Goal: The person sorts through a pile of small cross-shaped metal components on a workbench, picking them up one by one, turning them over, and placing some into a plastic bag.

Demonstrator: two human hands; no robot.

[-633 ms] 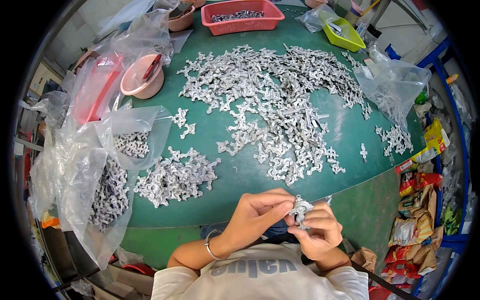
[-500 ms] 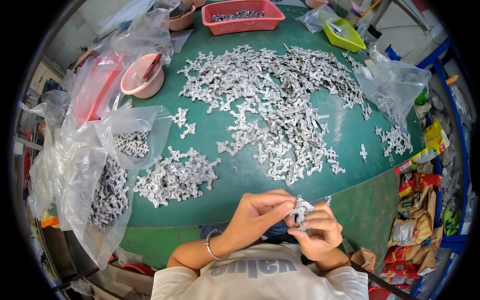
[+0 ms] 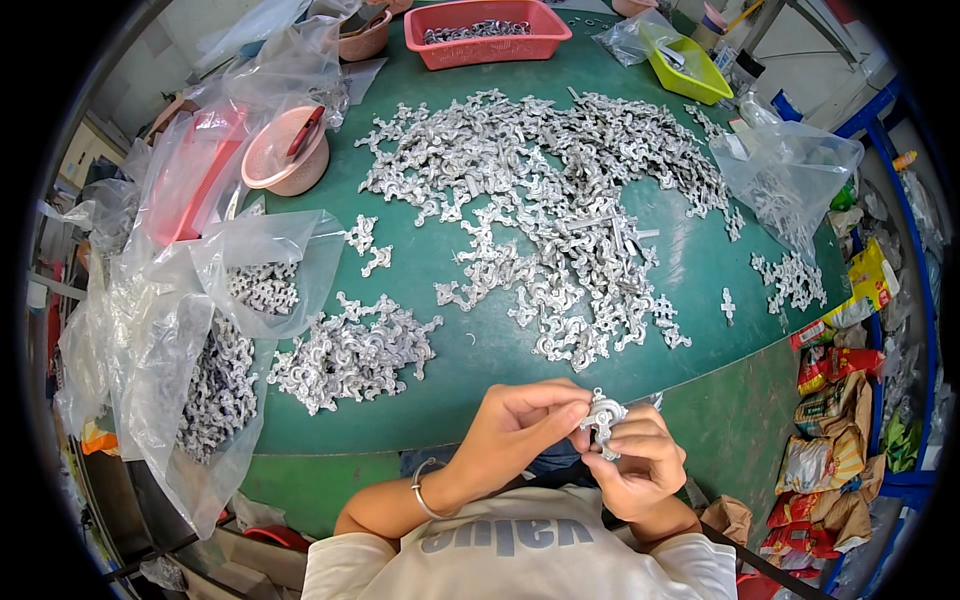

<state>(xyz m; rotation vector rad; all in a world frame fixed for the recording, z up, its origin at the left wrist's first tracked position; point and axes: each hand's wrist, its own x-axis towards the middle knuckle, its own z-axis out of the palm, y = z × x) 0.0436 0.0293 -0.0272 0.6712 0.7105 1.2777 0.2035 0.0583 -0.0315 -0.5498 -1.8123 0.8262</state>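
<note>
Between my two hands, just off the table's near edge, is a small silver metal casting (image 3: pixel 603 418) with a curved body and a little ring at its top. My left hand (image 3: pixel 530 425) pinches its left side between thumb and fingertips. The fingers of my right hand (image 3: pixel 640 460) are curled round its right and lower side, hiding part of it. On the green table (image 3: pixel 480 400) beyond lies a large spread heap of similar silver castings (image 3: pixel 560 210). A smaller pile of castings (image 3: pixel 352 352) sits to the left of my hands.
Clear plastic bags holding castings (image 3: pixel 215 390) lie at the left, near a pink bowl (image 3: pixel 290 165). A pink tray of metal rings (image 3: pixel 485 35) and a yellow-green basket (image 3: pixel 690 70) stand at the back. Another plastic bag (image 3: pixel 785 175) and blue shelving (image 3: pixel 880 330) are at right.
The casting has turned slightly in my fingers, its face now showing more toward me. My hands stay in nearly the same place.
</note>
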